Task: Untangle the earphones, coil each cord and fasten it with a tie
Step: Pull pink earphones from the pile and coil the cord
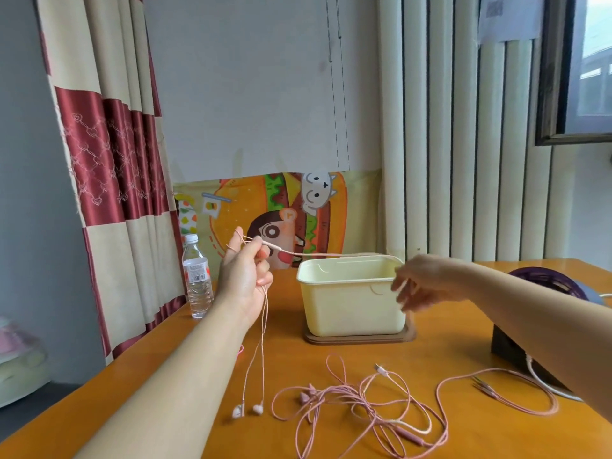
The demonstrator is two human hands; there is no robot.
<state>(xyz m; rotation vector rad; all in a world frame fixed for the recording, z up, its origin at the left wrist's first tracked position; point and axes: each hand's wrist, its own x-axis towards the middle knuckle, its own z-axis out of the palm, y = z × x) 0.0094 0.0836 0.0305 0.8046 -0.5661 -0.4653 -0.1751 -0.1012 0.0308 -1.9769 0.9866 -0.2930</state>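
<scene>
Above the table [291,346], left of centre: left hand [245,276] is raised, palm toward the camera. Its fingers [261,260] are curled and pinching a pink earphone cord [314,254], with thin loops round the raised fingertip. From that pinch the two thin leads hang straight down. The earbuds [258,409] are at the near table surface; can't tell if they touch it. The thicker run of the same cord goes right, across the top of the cream bin [351,309], to the right hand [420,283]. The right hand is in front of the bin's right corner and motion-blurred. Its fingers point down and look loosely curled; can't tell if they grip the cord. The bin sits on a brown board [361,339], mid table. Near centre of the table lies a tangle of pink cords [361,402], uncoiled, with jack plugs [480,384] trailing right. A water bottle [197,279] stands upright at the far left table edge.
</scene>
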